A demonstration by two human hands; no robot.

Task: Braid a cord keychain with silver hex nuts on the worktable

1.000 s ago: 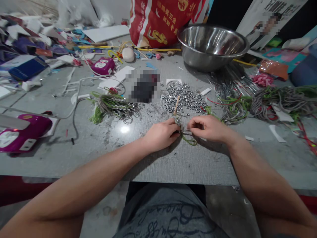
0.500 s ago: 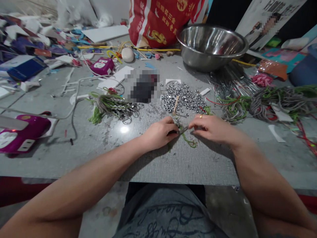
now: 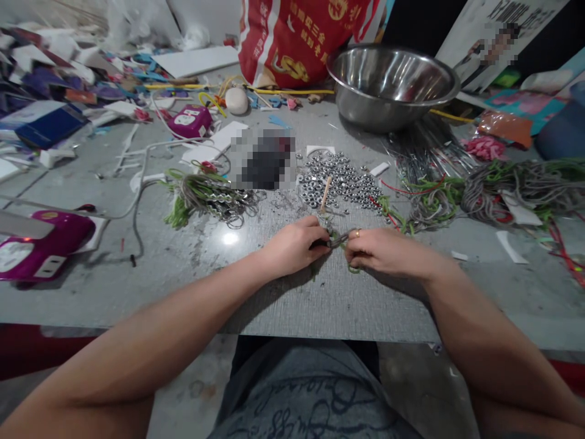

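Note:
My left hand [image 3: 301, 244] is closed, its fingertips pinching a grey and green cord [image 3: 339, 240] just above the table. Close by on the right, my right hand [image 3: 377, 249], with a ring on one finger, is closed on the same cord; a green end loops out below its fingers. Exactly how the strands run between the fingertips is hidden. Beyond both hands lies a spread of small shiny metal nuts [image 3: 338, 177], with a short wooden stick [image 3: 326, 193] standing among them. Left of these, a bundle of grey and green cords [image 3: 205, 195] carries metal pieces.
A steel bowl [image 3: 393, 91] stands at the back beside a red bag [image 3: 286, 42]. Tangled grey and green cords [image 3: 484, 189] lie at right. Purple power sockets [image 3: 50, 244] with a white cable sit at left, and scraps cover the far left.
My right hand has moved down and slightly left onto the cord's green end. My left hand has stayed almost in place.

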